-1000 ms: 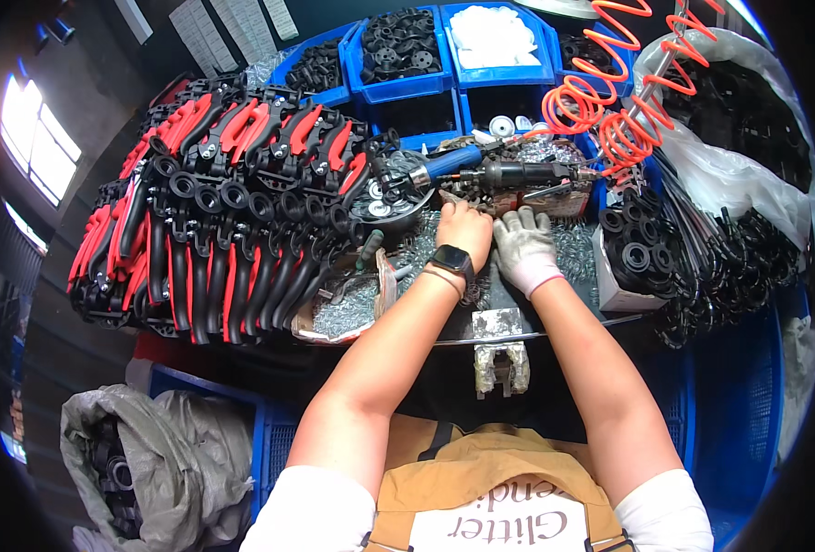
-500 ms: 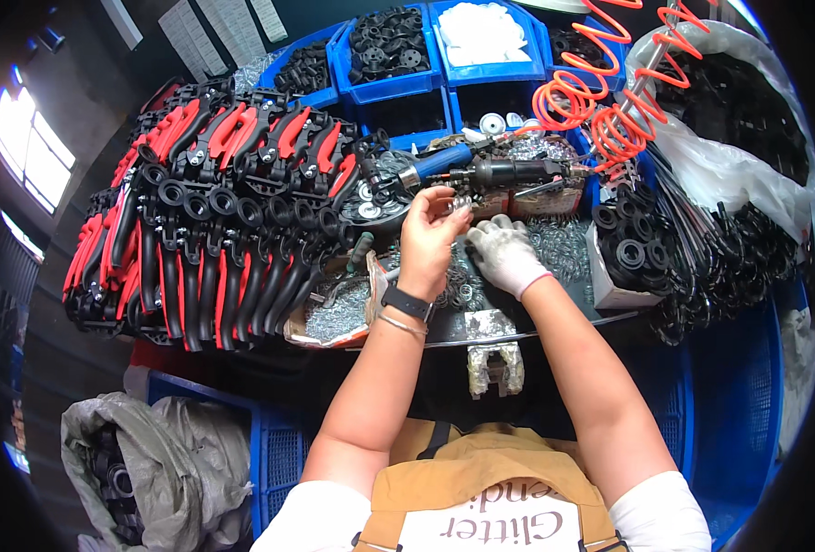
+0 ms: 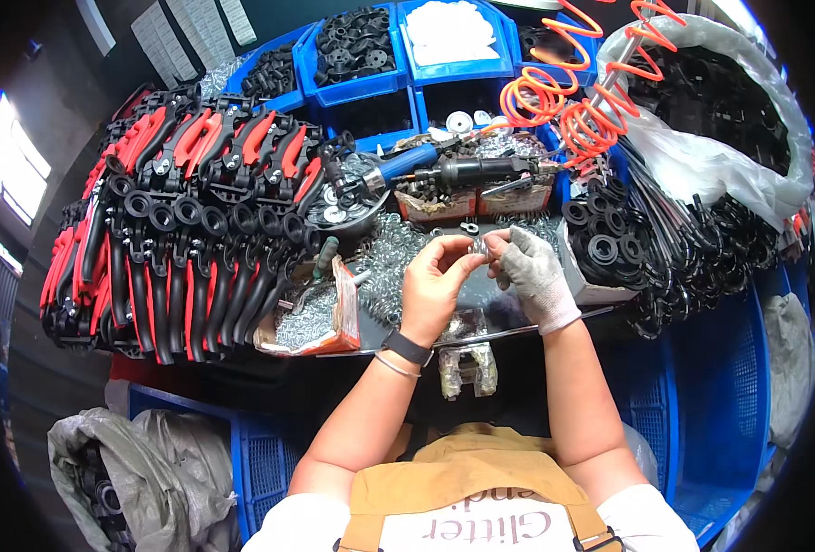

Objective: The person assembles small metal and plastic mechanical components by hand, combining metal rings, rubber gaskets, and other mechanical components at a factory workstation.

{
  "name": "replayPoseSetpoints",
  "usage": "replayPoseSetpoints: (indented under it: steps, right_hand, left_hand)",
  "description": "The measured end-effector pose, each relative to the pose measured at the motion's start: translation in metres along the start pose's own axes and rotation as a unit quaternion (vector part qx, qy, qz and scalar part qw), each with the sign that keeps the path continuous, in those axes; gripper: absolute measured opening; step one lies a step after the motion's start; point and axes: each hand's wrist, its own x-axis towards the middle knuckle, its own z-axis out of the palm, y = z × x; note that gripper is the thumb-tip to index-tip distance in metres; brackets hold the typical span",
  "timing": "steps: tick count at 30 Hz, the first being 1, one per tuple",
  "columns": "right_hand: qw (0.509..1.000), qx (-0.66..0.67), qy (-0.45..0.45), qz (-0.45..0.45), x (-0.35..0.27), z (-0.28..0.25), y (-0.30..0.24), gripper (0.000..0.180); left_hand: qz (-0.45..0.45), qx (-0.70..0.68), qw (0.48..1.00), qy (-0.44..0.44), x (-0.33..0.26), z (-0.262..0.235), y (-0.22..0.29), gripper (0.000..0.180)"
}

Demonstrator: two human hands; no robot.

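My bare left hand [image 3: 435, 283], with a dark watch at its wrist, pinches a small shiny metal piece [image 3: 481, 247] that looks like a coil spring. My right hand [image 3: 538, 276], in a grey-white glove with bare fingertips, meets it from the other side, thumb and fingers closed at the same piece. The fingers partly cover it. Just beyond them a small dark part [image 3: 469, 228] rests on the bench. Loose metal springs [image 3: 398, 262] lie heaped left of my hands.
Red-and-black clamps [image 3: 187, 216] are stacked at left. A pneumatic screwdriver [image 3: 481, 171] lies behind my hands, below an orange coiled hose [image 3: 591, 124]. An open carton [image 3: 345, 308] holds small metal pieces; black rings [image 3: 602, 247] fill a box at right. Blue bins [image 3: 357, 92] line the back.
My right hand has lifted off the springs and come to my left hand. The left hand has drawn nearer to me, and both now meet at the small metal piece.
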Motion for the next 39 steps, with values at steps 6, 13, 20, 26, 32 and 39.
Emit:
replayPoseSetpoints:
  steps: [6, 13, 20, 26, 32, 39]
  right_hand:
    - [0.921, -0.268, 0.086, -0.268, 0.000, -0.006, 0.022, 0.023]
    - [0.856, -0.378, 0.142, -0.324, 0.004, -0.017, 0.032, 0.022]
    - [0.993, 0.059, 0.104, 0.015, 0.007, -0.026, 0.032, 0.027]
    - [0.992, 0.098, 0.065, 0.050, 0.005, -0.024, 0.034, 0.035]
    - [0.994, 0.090, 0.052, 0.045, 0.005, -0.025, 0.041, 0.033]
    - [0.993, 0.071, 0.092, -0.017, 0.001, -0.020, 0.040, 0.027]
  left_hand:
    - [-0.173, 0.023, 0.985, 0.004, 0.007, 0.007, -0.007, 0.041]
    - [-0.259, -0.004, 0.965, -0.026, 0.022, 0.002, -0.025, 0.038]
    - [0.087, 0.230, 0.969, -0.002, 0.022, 0.016, -0.031, 0.040]
    - [-0.057, 0.027, 0.997, -0.038, 0.019, 0.019, -0.032, 0.027]
    - [0.184, 0.275, 0.944, -0.007, 0.014, 0.028, -0.021, 0.017]
    - [0.104, 0.271, 0.957, -0.016, 0.014, 0.023, -0.020, 0.011]
